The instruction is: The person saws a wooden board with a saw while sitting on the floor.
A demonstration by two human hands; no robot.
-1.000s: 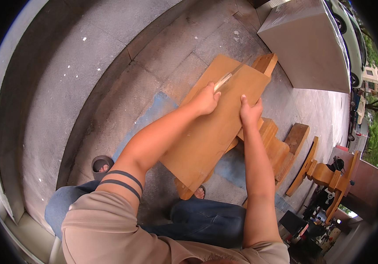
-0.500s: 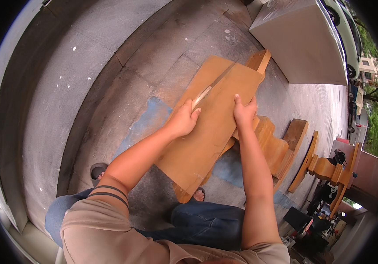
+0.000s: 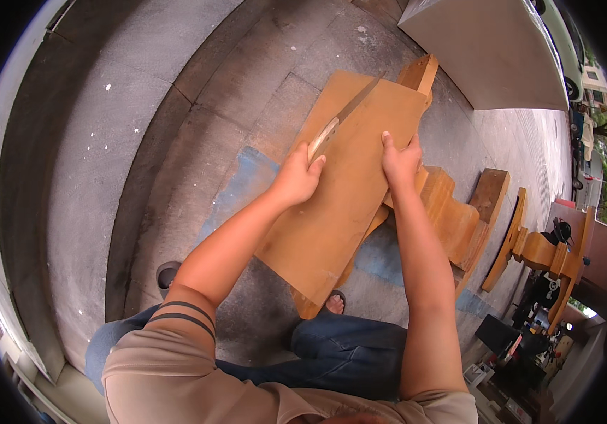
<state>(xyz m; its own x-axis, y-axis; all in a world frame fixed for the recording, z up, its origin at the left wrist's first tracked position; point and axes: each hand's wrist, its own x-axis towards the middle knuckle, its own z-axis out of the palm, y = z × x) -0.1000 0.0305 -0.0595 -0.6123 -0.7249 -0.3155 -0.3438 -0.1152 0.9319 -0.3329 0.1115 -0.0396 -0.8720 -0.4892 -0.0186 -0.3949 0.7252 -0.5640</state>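
Note:
A flat tan wooden board (image 3: 349,191) lies slanted in front of me, on top of other wooden pieces. My left hand (image 3: 299,177) is closed round the pale wooden handle of a long, narrow-bladed hand tool (image 3: 325,136). Whether it is a knife or a saw I cannot tell. Its dark blade lies across the far part of the board, with the tip at the far edge. At the board's right edge, my right hand (image 3: 402,164) grips it, thumb on the top face and fingers mostly hidden below.
Under the board's far end, a wooden piece (image 3: 419,73) sticks out. Shaped wooden parts (image 3: 452,219) stand to the right, with a wooden stand (image 3: 540,253) beyond. A large pale box (image 3: 484,53) is at the far right. Blue patches (image 3: 243,185) mark the paved floor; a step (image 3: 155,141) curves along the left.
The whole view has shifted, so board and hands sit a little higher in it. The tool's tip reaches slightly farther at the board's far edge. Both hands keep their grips.

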